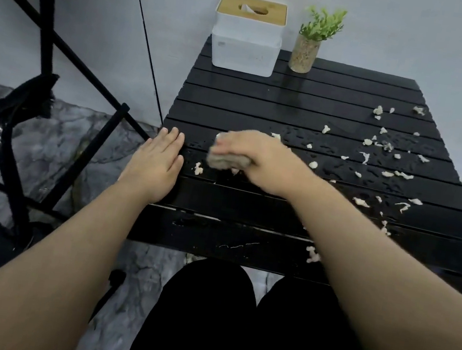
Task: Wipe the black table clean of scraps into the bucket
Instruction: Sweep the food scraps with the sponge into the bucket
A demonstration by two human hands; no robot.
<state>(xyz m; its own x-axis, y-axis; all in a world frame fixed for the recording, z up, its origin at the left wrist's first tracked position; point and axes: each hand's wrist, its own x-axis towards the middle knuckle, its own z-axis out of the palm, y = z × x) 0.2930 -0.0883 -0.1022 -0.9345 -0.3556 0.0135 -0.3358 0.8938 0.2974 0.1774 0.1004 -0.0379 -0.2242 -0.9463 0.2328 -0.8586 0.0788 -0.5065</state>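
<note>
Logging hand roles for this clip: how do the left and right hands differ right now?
The left hand lies flat and open at the black table's left edge, holding nothing; the right hand is closed on a grey cloth. The left looks sharp, the right blurred. The right sits nearer the scraps. Both rest palm down on the table.

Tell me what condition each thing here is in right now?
Black table: wet, littered.
Scraps: scattered, mostly on the right side.
Cloth: bunched under the right hand.
Right hand: gripping the cloth.
Left hand: flat and open at the table's left edge.
Tissue box: upright, tissue poking out.
Potted plant: upright.
</note>
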